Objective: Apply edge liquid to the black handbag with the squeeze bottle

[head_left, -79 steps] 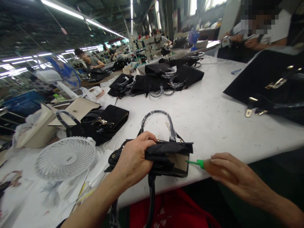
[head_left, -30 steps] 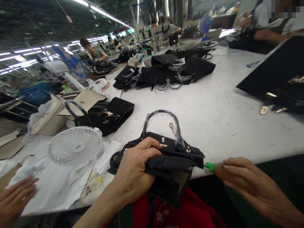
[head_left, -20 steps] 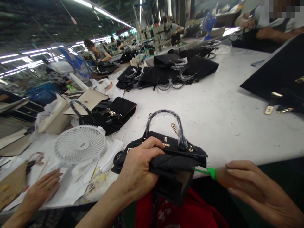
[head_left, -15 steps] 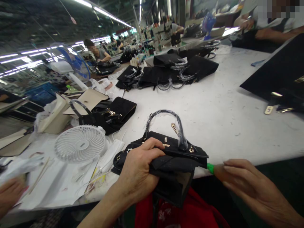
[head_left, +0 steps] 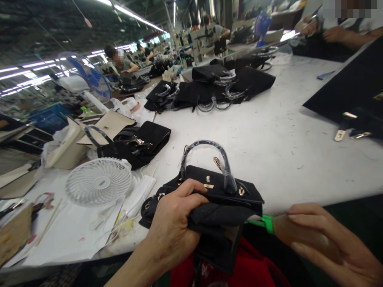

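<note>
A small black handbag (head_left: 221, 185) with gold hardware and a plastic-wrapped handle lies at the table's front edge. My left hand (head_left: 176, 219) grips its black flap, fingers curled over the folded material. Right of the bag, my right hand (head_left: 326, 235) is wrapped round an amber, rounded tool handle (head_left: 302, 231) with a green collar (head_left: 268, 224). A thin green shaft runs from the collar to the edge of the flap; its tip is hidden there.
A white fan (head_left: 100, 181) and a white power bank (head_left: 143, 193) are on the left. Another black bag (head_left: 155, 137) lies behind them, with beige pieces beside it. More black bags (head_left: 203, 93) lie farther back. A large black bag (head_left: 353, 87) stands right; people work beyond.
My right hand has moved slightly down and right with the tool, showing more green. The flap has shifted in my left hand's grip. Another person's hand at the far left has gone.
</note>
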Available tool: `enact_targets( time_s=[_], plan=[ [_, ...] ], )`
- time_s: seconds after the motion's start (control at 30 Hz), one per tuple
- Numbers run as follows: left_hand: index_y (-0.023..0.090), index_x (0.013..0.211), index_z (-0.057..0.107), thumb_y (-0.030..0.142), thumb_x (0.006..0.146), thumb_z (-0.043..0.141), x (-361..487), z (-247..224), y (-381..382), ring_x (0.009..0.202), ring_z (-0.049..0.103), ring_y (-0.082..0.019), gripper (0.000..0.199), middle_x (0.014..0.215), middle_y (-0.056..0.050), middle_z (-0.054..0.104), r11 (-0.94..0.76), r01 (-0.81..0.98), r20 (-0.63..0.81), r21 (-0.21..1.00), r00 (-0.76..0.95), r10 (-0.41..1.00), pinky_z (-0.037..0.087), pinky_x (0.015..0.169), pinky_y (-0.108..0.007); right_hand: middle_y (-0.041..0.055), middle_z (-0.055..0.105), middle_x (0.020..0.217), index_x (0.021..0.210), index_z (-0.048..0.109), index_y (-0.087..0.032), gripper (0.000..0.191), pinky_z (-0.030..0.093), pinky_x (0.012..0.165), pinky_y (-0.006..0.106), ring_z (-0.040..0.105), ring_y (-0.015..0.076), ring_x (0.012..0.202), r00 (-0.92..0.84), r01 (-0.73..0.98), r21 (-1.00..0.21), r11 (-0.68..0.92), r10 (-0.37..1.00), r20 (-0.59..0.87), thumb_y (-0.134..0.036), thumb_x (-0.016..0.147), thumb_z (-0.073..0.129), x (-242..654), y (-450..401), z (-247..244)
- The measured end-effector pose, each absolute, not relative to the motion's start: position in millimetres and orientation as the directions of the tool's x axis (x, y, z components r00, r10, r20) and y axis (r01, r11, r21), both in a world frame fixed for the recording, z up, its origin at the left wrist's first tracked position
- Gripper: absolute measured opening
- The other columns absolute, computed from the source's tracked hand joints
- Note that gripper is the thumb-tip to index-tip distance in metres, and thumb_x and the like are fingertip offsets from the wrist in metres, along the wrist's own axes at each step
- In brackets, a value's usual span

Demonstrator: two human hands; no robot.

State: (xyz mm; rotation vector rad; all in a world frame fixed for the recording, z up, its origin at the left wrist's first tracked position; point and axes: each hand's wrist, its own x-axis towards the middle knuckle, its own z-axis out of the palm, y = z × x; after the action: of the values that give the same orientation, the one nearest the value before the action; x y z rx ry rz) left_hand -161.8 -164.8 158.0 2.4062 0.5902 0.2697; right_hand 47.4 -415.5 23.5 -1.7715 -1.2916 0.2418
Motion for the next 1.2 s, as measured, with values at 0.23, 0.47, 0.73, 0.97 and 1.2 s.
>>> enact_targets(
  time_s=[0.23,0.47,0.73,0.97,1.2],
  plan=[
    [0.025,0.084,0.077,0.004,0.069,0.057,-166.9,155.7,-171.4,0.085,0.069,-0.015,0.033,0.106,-0.001,0.067,-0.715,0.355,0.064,0.603,0.871,0.486,0.051,0.072,-0.024,0.003,0.065,0.118,0.117,0.062,-0.03,0.029,0.06,0.083,0.018,0.069,0.0166,0.102,0.498,0.665,-0.736,-0.128,0.81,0.31,-0.043,0.092,0.068,44.7,-414.6,24.7],
    [0.026,0.086,0.077,0.004,0.069,0.056,-168.0,152.7,-174.6,0.086,0.07,-0.015,0.034,0.105,-0.001,0.068,-0.714,0.347,0.067,0.608,0.873,0.482,0.052,0.072,-0.023,0.0023,0.065,0.115,0.117,0.062,-0.031,0.027,0.059,0.082,0.019,0.069,0.0156,0.098,0.494,0.663,-0.741,-0.109,0.808,0.322,-0.037,0.092,0.069,42.7,-409.7,24.9],
    [0.025,0.084,0.076,0.004,0.069,0.055,-170.6,152.1,-174.1,0.086,0.07,-0.015,0.034,0.106,-0.002,0.067,-0.714,0.35,0.065,0.607,0.873,0.484,0.052,0.07,-0.023,0.0008,0.067,0.112,0.118,0.062,-0.033,0.029,0.059,0.073,0.014,0.07,0.0159,0.097,0.528,0.589,-0.797,-0.139,0.812,0.249,-0.042,0.091,0.069,51.7,-416.3,31.4],
    [0.026,0.084,0.076,0.005,0.07,0.055,-172.2,152.9,-176.5,0.085,0.07,-0.013,0.032,0.104,-0.002,0.067,-0.714,0.342,0.076,0.611,0.872,0.483,0.052,0.07,-0.021,0.003,0.064,0.116,0.119,0.058,-0.032,0.027,0.061,0.08,0.018,0.07,0.0167,0.099,0.471,0.604,-0.793,-0.077,0.838,0.277,-0.04,0.094,0.066,42.9,-414.6,29.3],
    [0.027,0.085,0.076,0.004,0.07,0.056,-170.5,148.7,-177.3,0.085,0.07,-0.011,0.034,0.105,0.001,0.066,-0.707,0.349,0.068,0.615,0.87,0.489,0.051,0.07,-0.019,0.0033,0.062,0.118,0.119,0.058,-0.03,0.029,0.059,0.085,0.016,0.068,0.0155,0.104,0.469,0.656,-0.748,-0.102,0.831,0.299,-0.043,0.095,0.065,38.4,-419.1,29.1]
  ],
)
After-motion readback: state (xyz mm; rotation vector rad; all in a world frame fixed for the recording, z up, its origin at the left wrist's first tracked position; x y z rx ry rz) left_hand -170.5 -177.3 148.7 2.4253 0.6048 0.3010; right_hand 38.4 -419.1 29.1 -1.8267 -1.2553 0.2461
